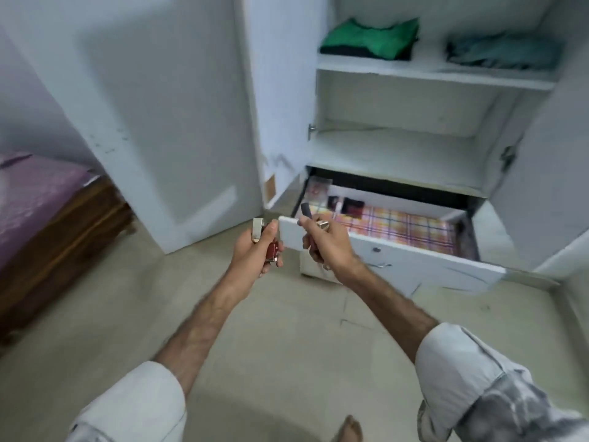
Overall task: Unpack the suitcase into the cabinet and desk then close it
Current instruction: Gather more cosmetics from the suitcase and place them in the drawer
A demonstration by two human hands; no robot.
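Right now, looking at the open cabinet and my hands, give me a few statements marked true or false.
1. The drawer stands open. True.
2. The left hand is empty. False: it grips a small red bottle with a pale cap.
3. Green folded clothes lie on the top shelf. True.
4. The right hand rests flat on the drawer. False: it holds a dark stick-shaped item before it.
5. The drawer has a checked lining. True.

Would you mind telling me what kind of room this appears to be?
Most likely a bedroom: a bed with a purple cover stands at left, and an open white cabinet holds folded clothes above a pulled-out drawer.
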